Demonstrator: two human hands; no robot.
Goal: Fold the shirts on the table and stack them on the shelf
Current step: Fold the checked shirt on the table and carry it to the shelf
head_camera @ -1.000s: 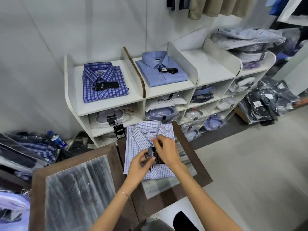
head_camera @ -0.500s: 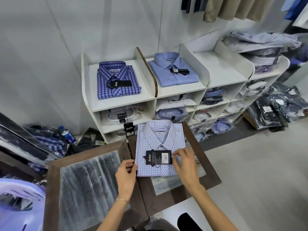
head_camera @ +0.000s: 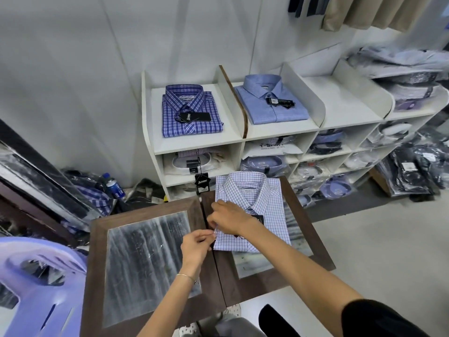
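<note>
Both hands pinch the left edge of the folded pale checked shirt (head_camera: 252,205): left hand (head_camera: 194,246), right hand (head_camera: 228,218). Beneath them lies the dark wooden, glass-inlaid surface (head_camera: 148,259); beyond them stands a white cubby shelf (head_camera: 345,105).

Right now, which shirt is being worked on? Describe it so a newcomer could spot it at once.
Start at the white shelf unit against the wall, then drop to the dark wooden table in front of it. The folded shirt lies there under both hands, left hand and right hand at its left edge. It is pale with a fine blue check, unlike the bold blue plaid shirt and plain blue shirt on the shelf top.
</note>
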